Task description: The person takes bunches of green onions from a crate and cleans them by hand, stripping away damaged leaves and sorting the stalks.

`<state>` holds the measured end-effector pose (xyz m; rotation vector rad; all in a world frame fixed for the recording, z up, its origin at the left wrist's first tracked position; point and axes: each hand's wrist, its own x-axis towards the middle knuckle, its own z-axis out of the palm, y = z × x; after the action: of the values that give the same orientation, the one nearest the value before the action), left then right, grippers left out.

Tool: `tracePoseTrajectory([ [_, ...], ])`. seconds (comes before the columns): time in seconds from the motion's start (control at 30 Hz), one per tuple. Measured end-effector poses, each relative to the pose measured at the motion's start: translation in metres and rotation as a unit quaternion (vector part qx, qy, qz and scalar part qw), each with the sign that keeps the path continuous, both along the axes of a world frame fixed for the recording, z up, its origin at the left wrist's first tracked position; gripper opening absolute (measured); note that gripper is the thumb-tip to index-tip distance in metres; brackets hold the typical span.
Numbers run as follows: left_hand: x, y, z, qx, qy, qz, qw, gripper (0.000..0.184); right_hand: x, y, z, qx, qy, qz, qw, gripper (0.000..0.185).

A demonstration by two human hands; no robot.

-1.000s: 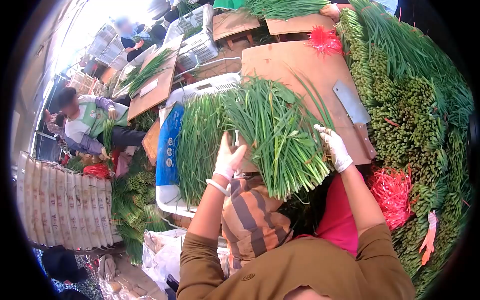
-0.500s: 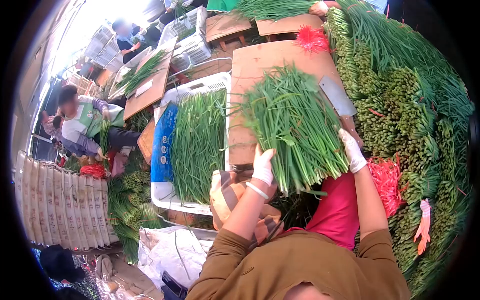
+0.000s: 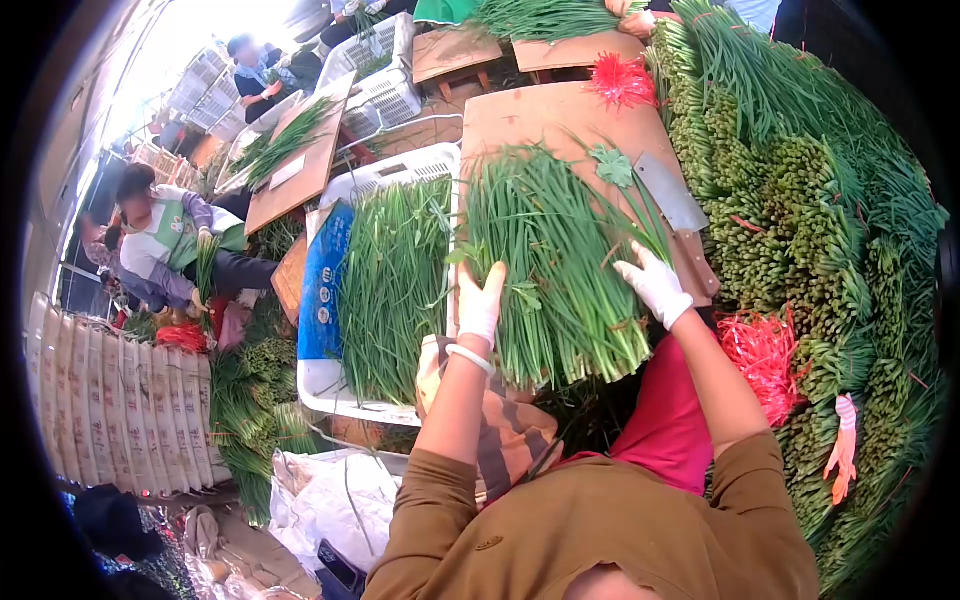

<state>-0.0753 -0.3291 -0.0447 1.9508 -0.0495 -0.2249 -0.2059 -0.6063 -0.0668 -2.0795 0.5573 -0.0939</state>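
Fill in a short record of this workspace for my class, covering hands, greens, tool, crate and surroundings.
Left hand: gloved left hand, open, at the left edge of the loose greens
Right hand: gloved right hand, fingers spread, at their right side
Greens: on the wooden board, stem ends toward the wearer
Tool: cleaver lying along the board's right edge, handle nearer the wearer
Crate: white crate left of the board, holding similar greens
Ties: red strips at the board's far right corner
Right side: stacked bundles

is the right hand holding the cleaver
No, the cleaver lies on the board while the right hand spreads open beside the green stalks.
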Motion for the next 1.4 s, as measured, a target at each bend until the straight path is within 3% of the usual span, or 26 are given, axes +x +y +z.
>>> tracePoseTrajectory([
  [0.07, -0.007, -0.021, 0.026, 0.067, 0.061, 0.009, 0.996, 0.103, 0.020, 0.025, 0.030, -0.065, 0.064, 0.014, 0.996, 0.092],
  [0.1, 0.001, -0.029, -0.012, 0.037, -0.021, -0.022, 0.999, 0.110, 0.029, 0.039, 0.034, -0.089, 0.069, 0.041, 0.993, 0.095],
  [0.13, -0.010, -0.041, 0.009, 0.124, -0.027, -0.065, 0.990, 0.113, 0.038, 0.050, 0.039, -0.113, 0.072, 0.068, 0.989, 0.098],
  [0.2, -0.015, -0.052, 0.014, 0.153, -0.016, -0.090, 0.984, 0.116, 0.044, 0.067, 0.059, -0.018, 0.103, 0.098, 0.990, 0.098],
  [0.27, -0.002, -0.037, -0.018, -0.197, 0.062, -0.008, 0.978, 0.103, 0.038, 0.050, 0.005, 0.158, -0.103, 0.014, 0.982, 0.091],
  [0.3, 0.000, -0.021, -0.020, -0.269, 0.120, 0.007, 0.956, 0.094, 0.028, 0.042, 0.027, 0.208, -0.063, -0.035, 0.975, 0.086],
  [0.33, 0.005, -0.004, -0.019, -0.337, 0.175, 0.020, 0.925, 0.086, 0.025, 0.019, 0.002, 0.256, -0.100, 0.003, 0.961, 0.085],
  [0.37, 0.013, 0.006, -0.037, -0.391, 0.152, 0.015, 0.908, 0.074, 0.016, 0.006, -0.005, 0.204, -0.076, -0.025, 0.976, 0.084],
  [0.47, 0.021, 0.012, -0.059, -0.373, 0.164, 0.079, 0.910, 0.070, 0.002, -0.005, 0.004, -0.033, -0.008, -0.045, 0.998, 0.087],
  [0.53, -0.006, -0.005, -0.016, -0.224, 0.182, 0.094, 0.953, 0.084, 0.001, 0.019, 0.049, -0.066, 0.002, -0.015, 0.998, 0.098],
  [0.57, -0.015, -0.017, -0.010, -0.111, 0.098, 0.054, 0.987, 0.104, 0.004, 0.034, 0.050, -0.132, 0.009, 0.021, 0.991, 0.102],
  [0.6, -0.033, -0.029, 0.030, -0.049, 0.109, 0.016, 0.993, 0.120, 0.004, 0.049, 0.051, -0.197, 0.016, 0.057, 0.979, 0.106],
  [0.67, -0.037, -0.037, 0.008, 0.068, -0.005, -0.062, 0.996, 0.120, 0.005, 0.078, 0.066, -0.271, 0.105, 0.110, 0.951, 0.097],
  [0.73, -0.026, -0.028, -0.033, 0.066, -0.126, -0.032, 0.989, 0.107, 0.006, 0.051, 0.033, -0.218, -0.053, 0.071, 0.972, 0.086],
  [0.77, -0.021, -0.019, -0.032, -0.067, -0.022, 0.011, 0.997, 0.101, 0.003, 0.032, 0.023, -0.202, -0.130, 0.015, 0.971, 0.083],
  [0.8, -0.012, -0.008, -0.028, -0.199, 0.081, 0.052, 0.975, 0.095, 0.000, 0.019, 0.024, -0.108, -0.096, -0.061, 0.988, 0.082],
  [0.83, 0.000, 0.001, -0.035, -0.247, 0.041, 0.053, 0.967, 0.088, -0.005, 0.003, 0.018, -0.072, -0.048, -0.081, 0.993, 0.082],
  [0.9, 0.005, 0.007, -0.041, -0.280, 0.085, 0.025, 0.956, 0.084, -0.008, -0.014, 0.007, 0.044, 0.010, -0.109, 0.993, 0.084],
  [0.93, 0.008, 0.004, -0.038, -0.289, 0.093, 0.027, 0.952, 0.085, -0.009, -0.016, 0.003, 0.014, 0.010, -0.112, 0.994, 0.086],
  [1.0, -0.005, -0.018, -0.014, -0.008, 0.063, 0.084, 0.994, 0.098, -0.004, -0.007, -0.001, -0.043, 0.010, -0.114, 0.992, 0.092],
  [1.03, -0.009, -0.027, -0.011, -0.019, 0.038, 0.058, 0.997, 0.110, 0.001, 0.007, 0.020, -0.070, 0.067, -0.102, 0.990, 0.101],
  [1.07, -0.012, -0.035, -0.020, -0.023, 0.009, 0.021, 0.999, 0.114, 0.007, 0.015, 0.013, -0.152, 0.028, -0.070, 0.986, 0.102],
  [1.13, -0.026, -0.051, 0.004, 0.149, -0.053, -0.062, 0.986, 0.116, 0.020, 0.027, 0.025, -0.124, 0.083, -0.038, 0.988, 0.101],
  [1.27, -0.003, -0.033, -0.020, -0.005, 0.026, 0.020, 0.999, 0.106, 0.017, -0.014, 0.007, 0.134, 0.010, -0.057, 0.989, 0.099],
  [1.3, -0.003, -0.022, -0.014, -0.063, 0.056, 0.032, 0.996, 0.103, 0.013, -0.041, -0.015, 0.014, -0.033, -0.076, 0.997, 0.100],
  [1.4, 0.009, 0.002, -0.029, -0.238, 0.052, 0.020, 0.970, 0.094, -0.010, -0.044, 0.054, -0.194, -0.147, -0.096, 0.965, 0.070],
])
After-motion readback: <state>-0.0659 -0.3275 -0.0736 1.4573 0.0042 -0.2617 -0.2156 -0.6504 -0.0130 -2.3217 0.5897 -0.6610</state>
